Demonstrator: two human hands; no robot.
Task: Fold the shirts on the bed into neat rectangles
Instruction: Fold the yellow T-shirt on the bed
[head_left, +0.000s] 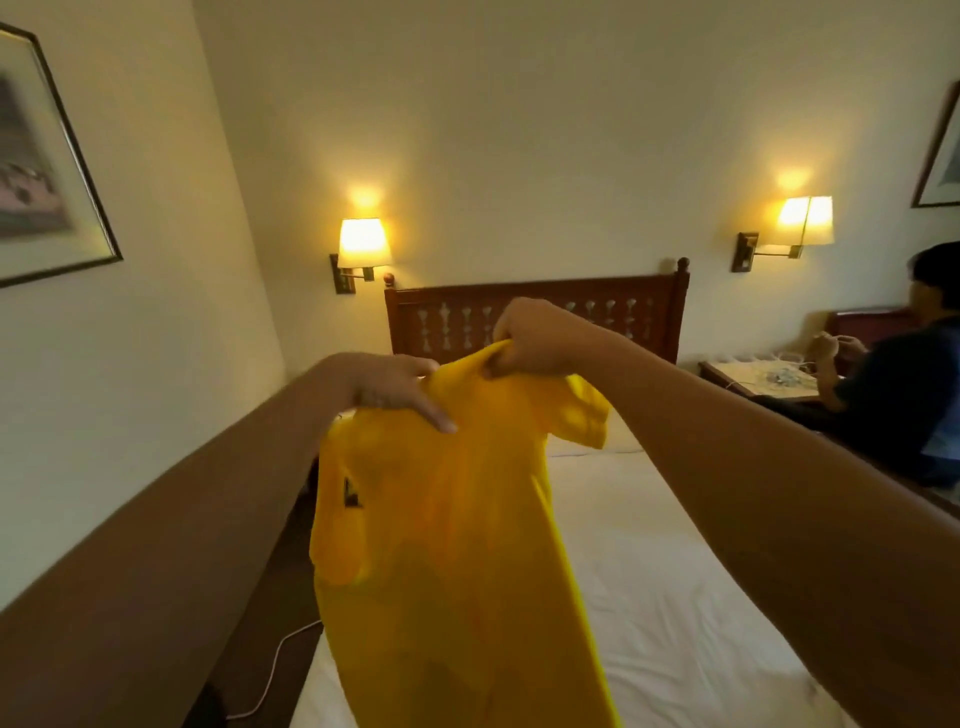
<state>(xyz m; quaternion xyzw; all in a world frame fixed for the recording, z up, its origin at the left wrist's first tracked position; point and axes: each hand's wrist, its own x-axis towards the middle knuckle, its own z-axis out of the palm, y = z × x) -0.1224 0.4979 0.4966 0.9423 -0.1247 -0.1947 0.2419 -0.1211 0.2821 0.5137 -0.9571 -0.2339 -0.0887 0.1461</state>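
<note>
Cream walls close in around you, with a framed picture (44, 161) hanging at the far left and a lit wall lamp (362, 243) glowing beside the dark wooden headboard (535, 317). A white cable (270, 675) trails over the dark floor just beside the bed's left edge.

Your left hand (395, 387) is raised in front of you, its grip closed on the upper edge of the yellow shirt (441, 519): the thumb lies straight across the front of the cloth, and the fingers go behind it, out of view. The shirt hangs down from both of your hands, held up above the bed (675, 597) rather than lying on it, and it covers the left part of the white sheet from view. A small dark logo shows on the cloth at the left.

Your right hand (540, 338) is a little higher and farther back, its fingers curled tight around a bunched part of the shirt's top edge. One short sleeve droops just below that hand.

Farther right, a second lit lamp (802, 221) hangs on the wall, and a person in dark clothes (904, 384) sits at a small desk (758, 376) beside the bed.
</note>
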